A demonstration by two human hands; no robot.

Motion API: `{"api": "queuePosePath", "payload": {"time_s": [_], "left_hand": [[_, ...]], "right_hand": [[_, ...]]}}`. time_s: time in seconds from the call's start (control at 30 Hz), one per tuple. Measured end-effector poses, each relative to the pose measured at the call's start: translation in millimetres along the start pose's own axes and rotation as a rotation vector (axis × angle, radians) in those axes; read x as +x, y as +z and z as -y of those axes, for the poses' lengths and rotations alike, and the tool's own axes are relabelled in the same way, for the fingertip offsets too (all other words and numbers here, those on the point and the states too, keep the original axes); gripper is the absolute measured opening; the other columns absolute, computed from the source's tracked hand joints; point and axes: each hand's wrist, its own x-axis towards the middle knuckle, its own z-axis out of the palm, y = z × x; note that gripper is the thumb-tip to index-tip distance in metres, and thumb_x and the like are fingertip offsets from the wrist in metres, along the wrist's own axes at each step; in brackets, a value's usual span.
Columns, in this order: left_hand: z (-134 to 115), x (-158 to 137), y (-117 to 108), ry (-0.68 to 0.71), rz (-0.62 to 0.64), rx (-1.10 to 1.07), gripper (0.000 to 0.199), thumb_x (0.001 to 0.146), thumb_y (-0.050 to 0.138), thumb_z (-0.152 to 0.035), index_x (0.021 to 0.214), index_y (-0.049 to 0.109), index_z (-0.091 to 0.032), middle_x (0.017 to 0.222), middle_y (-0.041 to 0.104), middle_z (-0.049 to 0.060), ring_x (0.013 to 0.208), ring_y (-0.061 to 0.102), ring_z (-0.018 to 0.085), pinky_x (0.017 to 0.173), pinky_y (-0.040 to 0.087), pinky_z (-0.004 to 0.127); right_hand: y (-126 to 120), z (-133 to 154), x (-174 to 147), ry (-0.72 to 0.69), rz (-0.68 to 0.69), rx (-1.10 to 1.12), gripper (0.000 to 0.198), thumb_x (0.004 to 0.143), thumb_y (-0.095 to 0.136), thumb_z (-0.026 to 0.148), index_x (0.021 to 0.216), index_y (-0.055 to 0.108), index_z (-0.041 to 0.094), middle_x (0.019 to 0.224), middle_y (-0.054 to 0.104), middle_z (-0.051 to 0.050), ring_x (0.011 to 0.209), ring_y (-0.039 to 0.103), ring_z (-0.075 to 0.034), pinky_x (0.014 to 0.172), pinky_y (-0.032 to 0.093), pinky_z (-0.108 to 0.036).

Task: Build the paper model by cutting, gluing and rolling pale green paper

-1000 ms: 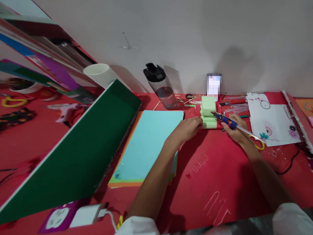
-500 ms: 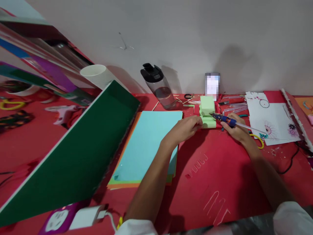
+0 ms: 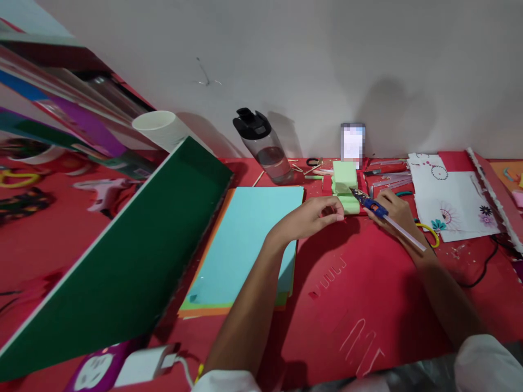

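My right hand [image 3: 390, 212] is wrapped round a blue glue gun [image 3: 373, 207], its clear glue stick [image 3: 408, 237] poking out of the back. The nozzle points left at a pale green paper block [image 3: 344, 175]; I cannot tell if it touches. Below the block lies a pale green rolled piece [image 3: 350, 205]. My left hand [image 3: 321, 216] is curled, thumb and fingertips brought together by the roll's left end; whatever they pinch, if anything, is too small to make out.
Coloured paper sheets [image 3: 241, 245] lie left of my left forearm, beside a leaning green board [image 3: 134, 256]. A water bottle [image 3: 265, 147] stands by the wall. Right of my hands are yellow-handled scissors [image 3: 430, 231] and decorated white paper [image 3: 453, 201]. A pink glue gun [image 3: 102, 190] lies far left.
My left hand has shifted slightly right and its fingers have rounded into a loop. The blue glue gun has swung, so its glue stick slants more steeply toward me.
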Motion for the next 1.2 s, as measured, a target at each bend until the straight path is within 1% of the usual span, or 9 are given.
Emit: {"api": "queuePosePath", "payload": {"time_s": [0.3, 0.5, 0.57, 0.63, 0.77, 0.9, 1.03, 1.1, 1.2], "left_hand": [[-8.2, -1.8, -2.8, -0.018, 0.003, -0.05, 0.017, 0.099, 0.061, -0.035, 0.092, 0.066, -0.021, 0.091, 0.072, 0.002, 0.084, 0.066, 0.017, 0.079, 0.051, 0.031], [-8.6, -1.6, -3.5, -0.026, 0.0, -0.04, 0.018, 0.099, 0.061, -0.036, 0.091, 0.067, -0.021, 0.091, 0.072, 0.002, 0.084, 0.066, 0.017, 0.078, 0.05, 0.03], [-8.5, -2.0, -4.4, -0.023, -0.01, -0.037, 0.018, 0.098, 0.061, -0.037, 0.091, 0.067, -0.021, 0.092, 0.072, 0.002, 0.085, 0.066, 0.018, 0.079, 0.051, 0.031], [-7.7, -2.5, -5.0, -0.028, -0.049, -0.014, 0.019, 0.099, 0.06, -0.037, 0.091, 0.067, -0.021, 0.094, 0.073, 0.003, 0.087, 0.066, 0.018, 0.08, 0.051, 0.032], [-0.6, -1.2, -3.5, -0.045, -0.168, 0.079, 0.018, 0.1, 0.059, -0.036, 0.092, 0.065, -0.021, 0.097, 0.072, 0.004, 0.088, 0.064, 0.019, 0.079, 0.05, 0.033], [13.8, 5.3, 3.7, -0.027, -0.262, 0.186, 0.012, 0.101, 0.058, -0.029, 0.092, 0.064, -0.021, 0.09, 0.068, 0.002, 0.081, 0.061, 0.018, 0.075, 0.046, 0.031], [22.5, 11.8, 12.7, -0.014, -0.386, 0.276, 0.009, 0.101, 0.058, -0.023, 0.093, 0.062, -0.021, 0.09, 0.064, 0.002, 0.081, 0.059, 0.018, 0.075, 0.045, 0.031], [22.3, 13.5, 16.1, -0.017, -0.425, 0.316, 0.01, 0.101, 0.058, -0.024, 0.093, 0.063, -0.021, 0.092, 0.063, 0.002, 0.082, 0.059, 0.018, 0.075, 0.046, 0.031], [21.1, 16.3, 19.4, -0.01, -0.469, 0.373, 0.009, 0.101, 0.06, -0.023, 0.095, 0.065, -0.021, 0.098, 0.063, 0.004, 0.087, 0.061, 0.019, 0.08, 0.05, 0.034]], "right_hand": [[-1.7, -1.2, -1.2, -0.066, 0.042, -0.08, 0.02, 0.103, 0.059, 0.029, 0.092, 0.069, 0.017, 0.096, 0.068, -0.009, 0.079, 0.064, -0.019, 0.058, 0.037, -0.028], [1.3, 6.9, 2.1, -0.044, 0.064, 0.089, 0.025, 0.102, 0.061, 0.04, 0.094, 0.069, 0.018, 0.098, 0.069, -0.01, 0.081, 0.065, -0.021, 0.064, 0.044, -0.029], [-0.2, 7.1, 4.4, 0.037, 0.054, 0.223, 0.028, 0.101, 0.063, 0.046, 0.091, 0.068, 0.02, 0.097, 0.069, -0.009, 0.083, 0.066, -0.022, 0.07, 0.048, -0.031], [-4.4, 3.7, 6.4, 0.201, 0.066, 0.361, 0.031, 0.097, 0.064, 0.053, 0.087, 0.067, 0.023, 0.092, 0.07, -0.007, 0.08, 0.065, -0.023, 0.071, 0.049, -0.033], [-19.5, -14.0, 5.9, 0.585, 0.248, 0.648, 0.046, 0.093, 0.059, 0.069, 0.082, 0.066, 0.025, 0.074, 0.068, -0.004, 0.072, 0.065, -0.023, 0.069, 0.052, -0.035], [-39.9, -33.6, 1.7, 0.602, 0.344, 0.785, 0.055, 0.092, 0.055, 0.075, 0.075, 0.063, 0.023, 0.074, 0.068, -0.006, 0.074, 0.066, -0.023, 0.073, 0.056, -0.037], [-64.6, -43.6, 0.5, 0.567, 0.262, 0.623, 0.034, 0.083, 0.072, 0.055, 0.094, 0.068, 0.023, 0.089, 0.075, -0.006, 0.086, 0.07, -0.027, 0.077, 0.059, -0.04], [-75.8, -48.3, 0.4, 0.602, 0.247, 0.537, 0.029, 0.08, 0.072, 0.045, 0.097, 0.068, 0.022, 0.082, 0.074, -0.005, 0.079, 0.07, -0.027, 0.071, 0.059, -0.038], [-87.8, -59.3, -0.7, 0.731, 0.314, 0.462, 0.015, 0.083, 0.063, 0.035, 0.085, 0.066, 0.02, 0.064, 0.068, -0.004, 0.061, 0.067, -0.024, 0.059, 0.055, -0.034]]}}
